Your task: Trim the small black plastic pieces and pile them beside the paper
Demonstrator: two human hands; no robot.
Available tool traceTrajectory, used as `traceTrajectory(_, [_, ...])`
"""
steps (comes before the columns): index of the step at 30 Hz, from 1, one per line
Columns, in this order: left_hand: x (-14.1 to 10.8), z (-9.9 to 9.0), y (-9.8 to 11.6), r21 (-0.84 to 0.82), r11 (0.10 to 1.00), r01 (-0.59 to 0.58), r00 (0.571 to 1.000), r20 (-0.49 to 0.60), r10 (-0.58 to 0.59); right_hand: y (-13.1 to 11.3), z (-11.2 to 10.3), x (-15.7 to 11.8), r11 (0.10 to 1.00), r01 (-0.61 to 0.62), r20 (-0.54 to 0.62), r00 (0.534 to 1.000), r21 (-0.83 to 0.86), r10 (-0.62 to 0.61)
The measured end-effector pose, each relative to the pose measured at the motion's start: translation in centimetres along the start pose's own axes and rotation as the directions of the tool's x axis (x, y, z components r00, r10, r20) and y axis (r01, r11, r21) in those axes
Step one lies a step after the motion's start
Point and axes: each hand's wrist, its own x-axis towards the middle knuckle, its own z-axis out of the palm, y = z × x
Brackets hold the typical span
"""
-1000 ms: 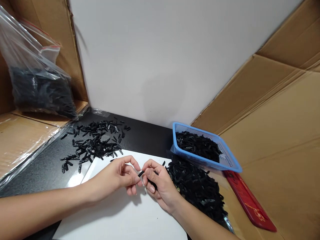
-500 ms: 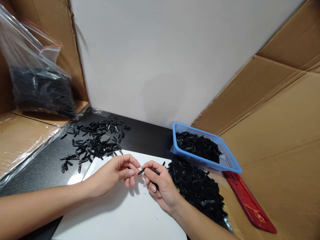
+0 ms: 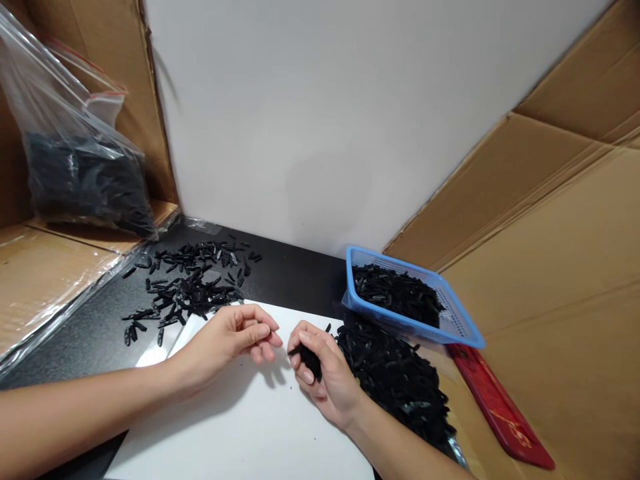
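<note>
Above a white board (image 3: 240,427), my right hand (image 3: 327,377) is closed around several small, narrow black pieces (image 3: 311,361). One piece's tip sticks out past the curled index finger. Facing it across a small gap, my left hand (image 3: 237,333) has its fingers bent, with the thumb tip close against the fingertips. Whatever lies between them, if anything, is too small to make out. Beside my right wrist rises a large heap of similar black pieces (image 3: 400,383). More black pieces (image 3: 195,293) lie scattered on the dark table beyond my left hand.
A blue mesh basket (image 3: 467,323) holding black pieces stands behind the heap. To its right lies a red, gold-marked flat object (image 3: 505,407). A clear zip bag (image 3: 85,180) of dark contents sits on cardboard at left. Cardboard walls (image 3: 560,267) and a white panel (image 3: 320,113) enclose the table.
The black piece held out at my right fingertips has drawn back into that hand, whose fingers have curled in. My left hand has moved slightly left and up, widening the gap between the hands.
</note>
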Motion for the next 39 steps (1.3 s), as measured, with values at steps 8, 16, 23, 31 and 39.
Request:
traceTrajectory(8, [-0.2, 0.2, 0.1, -0.094, 0.995, -0.018, 1.0, -0.014, 0.017, 0.3, 0.1, 0.1, 0.996, 0.037, 0.009, 0.999, -0.082, -0.037])
traceTrajectory(16, [-0.5, 0.3, -0.2, 0.048, 0.999, -0.01, 1.0, -0.024, 0.012, 0.5, 1.0, 0.0, 0.98, 0.101, -0.082, 0.99, -0.172, -0.116])
traceTrajectory(23, [-0.8, 0.8, 0.3, 0.297, 0.952, 0.071, 0.997, -0.024, -0.068, 0.8, 1.1, -0.1, 0.971, 0.108, -0.117, 0.984, -0.212, -0.135])
traceTrajectory(31, [-0.4, -2.9, 4.8, 0.967, 0.149, -0.208, 0.973, 0.188, 0.137, 0.8, 0.5, -0.1, 0.987, 0.085, -0.121, 0.987, -0.136, -0.102])
traceTrajectory(39, [0.5, -4.5, 4.0, 0.98, -0.094, -0.174, 0.983, 0.178, 0.04, 0.6, 0.6, -0.2, 0.991, 0.077, -0.063, 0.995, -0.107, -0.084])
